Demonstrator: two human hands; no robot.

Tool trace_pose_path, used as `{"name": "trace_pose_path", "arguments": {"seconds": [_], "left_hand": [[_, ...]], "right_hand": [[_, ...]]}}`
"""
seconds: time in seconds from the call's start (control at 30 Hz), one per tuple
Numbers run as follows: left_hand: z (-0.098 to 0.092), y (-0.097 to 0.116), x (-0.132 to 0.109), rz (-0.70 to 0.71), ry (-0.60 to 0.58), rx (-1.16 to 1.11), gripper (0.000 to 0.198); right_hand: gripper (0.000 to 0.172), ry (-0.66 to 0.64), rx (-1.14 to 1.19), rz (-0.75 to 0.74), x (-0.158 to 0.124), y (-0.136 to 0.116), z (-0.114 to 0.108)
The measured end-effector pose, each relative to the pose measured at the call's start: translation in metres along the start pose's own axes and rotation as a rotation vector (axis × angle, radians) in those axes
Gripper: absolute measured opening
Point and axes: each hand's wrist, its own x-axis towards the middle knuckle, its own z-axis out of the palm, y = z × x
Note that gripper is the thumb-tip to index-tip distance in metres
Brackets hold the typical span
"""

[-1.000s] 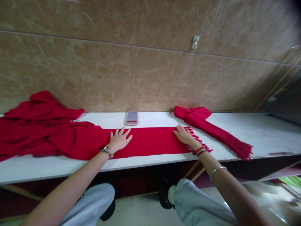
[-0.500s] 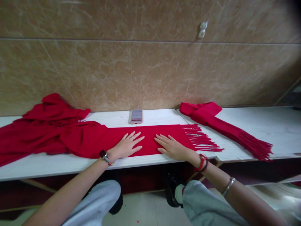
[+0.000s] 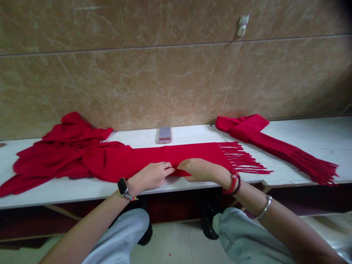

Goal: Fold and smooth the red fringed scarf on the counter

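A red scarf [image 3: 154, 156] lies along the white table [image 3: 192, 132], flat in the middle with its fringe spread to the right. Its left part is a loose, crumpled heap. My left hand [image 3: 152, 175] is closed on the scarf's near edge, fingers curled and a ring showing. Close beside it, my right hand [image 3: 202, 170] pinches the same edge, its fingertips partly hidden behind the hand. The edge between them is slightly lifted.
A second red scarf [image 3: 264, 141], folded narrow with its fringe to the right, lies on the table's right section. Near the wall sits a phone [image 3: 164, 135]. A small white cat-shaped piece [image 3: 243, 25] is on the tiled wall [image 3: 154, 84]. My knees are below the table edge.
Both hands lay flat with fingers spread on the scarf. Now they have come closer together, and their fingers have curled onto its near edge. The view has shifted a little.
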Motion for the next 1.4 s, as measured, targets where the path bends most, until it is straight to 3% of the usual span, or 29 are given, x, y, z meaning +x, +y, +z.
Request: {"name": "trace_pose_path", "arguments": {"seconds": [0.07, 0.27, 0.47, 0.6, 0.77, 1.0, 1.4], "left_hand": [[0.002, -0.001, -0.001, -0.027, 0.002, 0.003, 0.03], [0.011, -0.002, -0.005, -0.116, 0.083, 0.045, 0.018], [0.019, 0.002, -0.01, -0.079, 0.139, 0.102, 0.016], [0.02, 0.001, -0.01, -0.053, 0.144, 0.126, 0.018], [0.019, 0.0, -0.009, -0.051, 0.163, 0.129, 0.018], [0.025, 0.002, -0.008, 0.063, 0.207, 0.154, 0.018], [0.016, -0.001, -0.003, 0.111, 0.131, 0.036, 0.031]], "right_hand": [[0.027, -0.018, -0.071, 0.033, 0.003, -0.007, 0.002], [0.018, 0.097, -0.166, 0.1, 0.002, -0.009, 0.019], [0.018, 0.364, -0.226, 0.019, -0.013, -0.001, 0.045], [0.021, 0.509, -0.194, -0.077, -0.017, 0.004, 0.051], [0.023, 0.491, -0.154, -0.141, -0.018, 0.01, 0.049], [0.029, 0.489, -0.163, -0.159, -0.016, 0.018, 0.051], [0.033, 0.346, 0.025, -0.273, -0.026, 0.026, 0.042]]}}
